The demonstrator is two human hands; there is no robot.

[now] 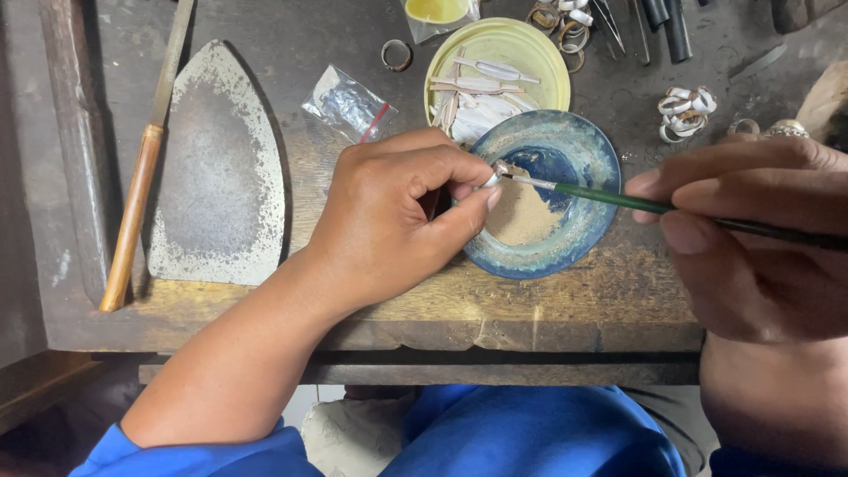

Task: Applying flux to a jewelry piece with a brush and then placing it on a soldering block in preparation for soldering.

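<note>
At the far left of the wooden bench point(371, 318) a bamboo-handled tool point(132, 212) lies beside a worn, iron-shaped metal plate point(216, 168). Further right, the left hand point(397, 212) is curled closed, pinching a small silver ring point(492, 177) between thumb and fingertips, just over the left rim of a blue ceramic dish point(592, 168). The bristle tip of a green-handled brush point(618, 199) touches the ring. The right hand point(751, 238), at the right edge, grips the brush handle in closed fingers. A pale yellow dish point(539, 53) of metal strips sits just beyond.
</note>
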